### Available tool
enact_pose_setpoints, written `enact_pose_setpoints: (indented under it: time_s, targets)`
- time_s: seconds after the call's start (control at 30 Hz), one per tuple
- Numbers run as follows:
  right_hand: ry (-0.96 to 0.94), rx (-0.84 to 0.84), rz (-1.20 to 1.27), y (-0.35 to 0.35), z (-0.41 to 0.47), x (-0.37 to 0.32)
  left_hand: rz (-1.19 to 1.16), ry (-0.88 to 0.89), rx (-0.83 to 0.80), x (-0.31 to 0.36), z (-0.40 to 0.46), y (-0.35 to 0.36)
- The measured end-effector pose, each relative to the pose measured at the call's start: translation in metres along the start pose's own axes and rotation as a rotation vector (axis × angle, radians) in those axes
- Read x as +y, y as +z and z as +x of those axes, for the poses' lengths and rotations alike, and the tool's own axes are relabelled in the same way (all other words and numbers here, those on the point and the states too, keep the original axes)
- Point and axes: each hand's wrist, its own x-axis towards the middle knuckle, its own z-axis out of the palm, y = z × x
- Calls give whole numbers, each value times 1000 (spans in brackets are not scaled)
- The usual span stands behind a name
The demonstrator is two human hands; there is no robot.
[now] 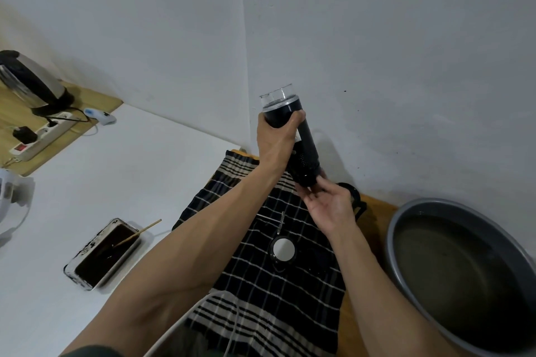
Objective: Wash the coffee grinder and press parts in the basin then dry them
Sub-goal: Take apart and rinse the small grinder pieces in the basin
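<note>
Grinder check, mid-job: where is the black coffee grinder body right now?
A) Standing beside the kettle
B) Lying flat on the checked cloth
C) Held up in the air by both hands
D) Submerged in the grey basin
C: the left hand grips the upper part of the coffee grinder, the right hand holds its lower end, and it is raised above the checked cloth, clear of the basin.

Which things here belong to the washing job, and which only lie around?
For the job: coffee grinder, held by left hand and right hand; basin with water; checked cloth; round lid on it.

Lying about: kettle; power strip; tray of dark grounds.
</note>
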Motion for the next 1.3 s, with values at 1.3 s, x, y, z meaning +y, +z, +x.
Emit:
enact_pose_setpoints:
  time_s: [1.3]
  targets:
    - [-200,-142,-843,-32,2,-44,702,116,-331,-148,36,-72]
